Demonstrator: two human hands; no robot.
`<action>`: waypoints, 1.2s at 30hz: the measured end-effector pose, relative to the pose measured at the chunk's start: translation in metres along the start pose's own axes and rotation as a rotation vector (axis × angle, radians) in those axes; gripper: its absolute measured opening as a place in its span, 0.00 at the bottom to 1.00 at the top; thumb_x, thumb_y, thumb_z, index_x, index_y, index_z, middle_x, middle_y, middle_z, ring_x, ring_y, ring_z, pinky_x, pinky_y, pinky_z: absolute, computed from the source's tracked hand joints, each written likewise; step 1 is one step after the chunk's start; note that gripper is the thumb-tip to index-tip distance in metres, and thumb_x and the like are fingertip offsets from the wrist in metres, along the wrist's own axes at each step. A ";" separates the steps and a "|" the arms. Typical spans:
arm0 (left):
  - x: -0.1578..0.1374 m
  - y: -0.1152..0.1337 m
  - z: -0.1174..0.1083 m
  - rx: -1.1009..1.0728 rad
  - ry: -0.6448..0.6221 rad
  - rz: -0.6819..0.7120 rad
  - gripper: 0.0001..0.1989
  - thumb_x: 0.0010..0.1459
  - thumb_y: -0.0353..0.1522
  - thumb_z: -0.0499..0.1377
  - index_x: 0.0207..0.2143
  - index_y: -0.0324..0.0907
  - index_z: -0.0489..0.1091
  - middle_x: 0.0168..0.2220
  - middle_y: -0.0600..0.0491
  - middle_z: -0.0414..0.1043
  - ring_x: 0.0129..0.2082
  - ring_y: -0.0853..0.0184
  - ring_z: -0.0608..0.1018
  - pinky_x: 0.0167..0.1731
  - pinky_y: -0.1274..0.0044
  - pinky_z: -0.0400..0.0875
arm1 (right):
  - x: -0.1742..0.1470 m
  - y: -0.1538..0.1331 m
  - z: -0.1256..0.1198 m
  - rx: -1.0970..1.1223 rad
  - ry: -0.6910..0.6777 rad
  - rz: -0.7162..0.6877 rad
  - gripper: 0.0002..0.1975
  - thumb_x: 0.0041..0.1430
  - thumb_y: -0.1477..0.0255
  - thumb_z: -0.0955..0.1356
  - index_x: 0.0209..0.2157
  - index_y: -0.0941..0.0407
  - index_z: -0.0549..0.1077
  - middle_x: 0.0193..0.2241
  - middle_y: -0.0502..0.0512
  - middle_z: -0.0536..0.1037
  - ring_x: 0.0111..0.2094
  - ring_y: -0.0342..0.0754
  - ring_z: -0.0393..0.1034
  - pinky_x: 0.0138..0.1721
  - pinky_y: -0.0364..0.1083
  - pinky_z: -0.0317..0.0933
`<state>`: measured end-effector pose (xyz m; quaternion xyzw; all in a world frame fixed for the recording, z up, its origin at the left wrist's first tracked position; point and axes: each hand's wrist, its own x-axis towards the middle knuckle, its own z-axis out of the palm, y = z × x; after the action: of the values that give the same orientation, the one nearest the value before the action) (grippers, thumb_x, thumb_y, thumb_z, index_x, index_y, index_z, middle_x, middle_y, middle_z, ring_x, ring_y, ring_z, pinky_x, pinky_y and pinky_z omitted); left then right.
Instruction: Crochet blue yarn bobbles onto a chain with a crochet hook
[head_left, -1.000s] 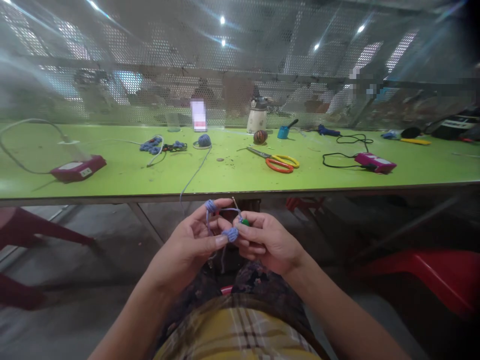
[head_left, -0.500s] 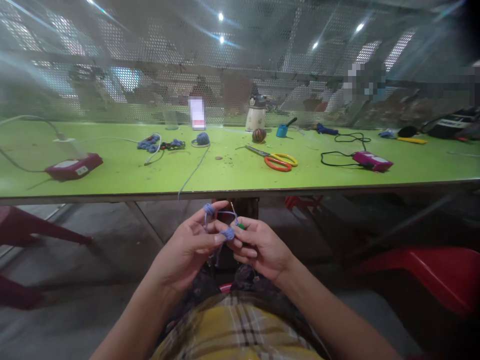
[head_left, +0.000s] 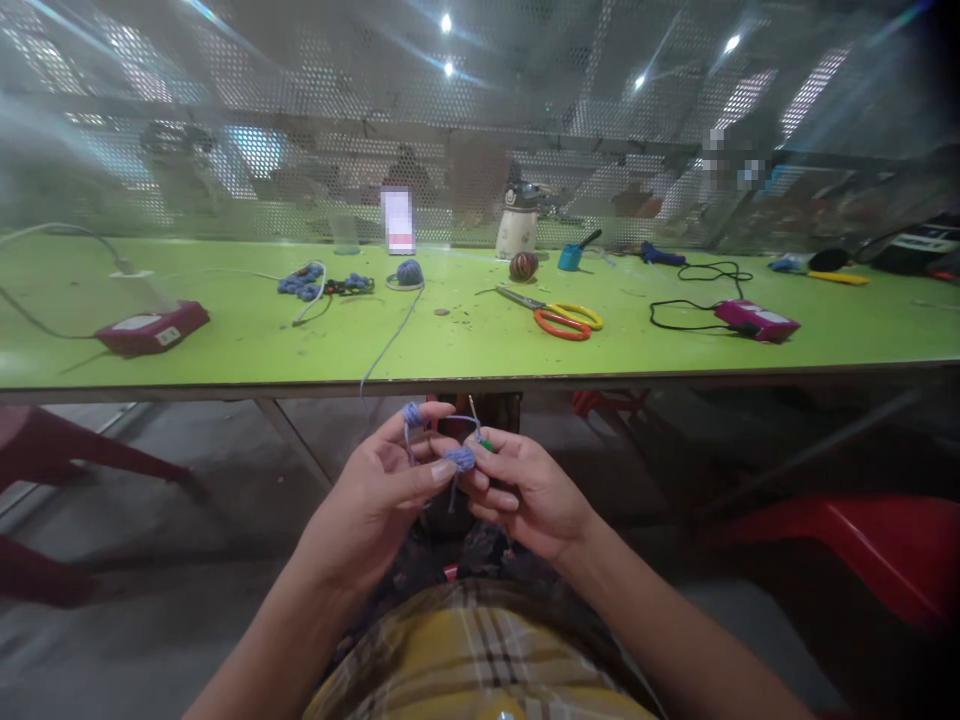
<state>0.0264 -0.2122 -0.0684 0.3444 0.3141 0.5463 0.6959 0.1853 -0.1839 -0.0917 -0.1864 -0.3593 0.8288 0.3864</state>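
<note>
My left hand [head_left: 394,475] pinches a small piece of blue-purple crochet [head_left: 460,459] between thumb and fingers. Yarn [head_left: 412,414] is wound around its raised index finger, and a strand runs from there across to the hook. In my right hand [head_left: 517,485] is a crochet hook [head_left: 472,406] with a green handle, its metal tip pointing up and the strand near its shaft. Both hands are close together over my lap, in front of the table edge. From the table, a ball of blue yarn [head_left: 409,272] trails a strand down over the edge.
On the green table [head_left: 330,350] lie scissors [head_left: 562,318], a dark striped ball [head_left: 523,266], blue crocheted pieces [head_left: 301,283] and two magenta power strips [head_left: 154,327]. A bottle [head_left: 517,228], a phone [head_left: 399,222] and a blue container [head_left: 570,257] stand behind. A red stool [head_left: 877,545] is at right.
The hook stands slightly higher and more upright, and the crochet piece has shifted a little right and up. Both hands keep their grip. The whole view has shifted slightly.
</note>
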 end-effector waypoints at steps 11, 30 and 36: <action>-0.002 0.004 0.002 0.172 0.026 0.072 0.20 0.49 0.26 0.69 0.45 0.45 0.75 0.31 0.57 0.75 0.28 0.75 0.74 0.30 0.85 0.68 | -0.003 -0.005 -0.002 -0.255 0.055 -0.243 0.11 0.56 0.67 0.73 0.30 0.58 0.70 0.20 0.45 0.69 0.15 0.34 0.52 0.17 0.37 0.43; -0.016 0.013 -0.002 0.379 -0.104 0.181 0.28 0.54 0.27 0.67 0.56 0.54 0.68 0.30 0.57 0.74 0.32 0.72 0.73 0.34 0.80 0.67 | -0.023 -0.042 -0.004 -0.951 -0.083 -0.380 0.08 0.60 0.73 0.70 0.42 0.57 0.77 0.29 0.50 0.75 0.20 0.36 0.61 0.20 0.37 0.56; -0.018 0.016 -0.002 0.443 -0.127 0.208 0.26 0.53 0.27 0.67 0.54 0.53 0.70 0.30 0.57 0.74 0.28 0.75 0.71 0.29 0.84 0.66 | -0.029 -0.056 -0.001 -1.132 -0.145 -0.520 0.14 0.60 0.80 0.68 0.46 0.57 0.77 0.33 0.53 0.80 0.31 0.41 0.72 0.32 0.39 0.65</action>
<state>0.0121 -0.2268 -0.0551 0.5525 0.3446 0.5101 0.5620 0.2328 -0.1816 -0.0499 -0.2121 -0.8015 0.3993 0.3914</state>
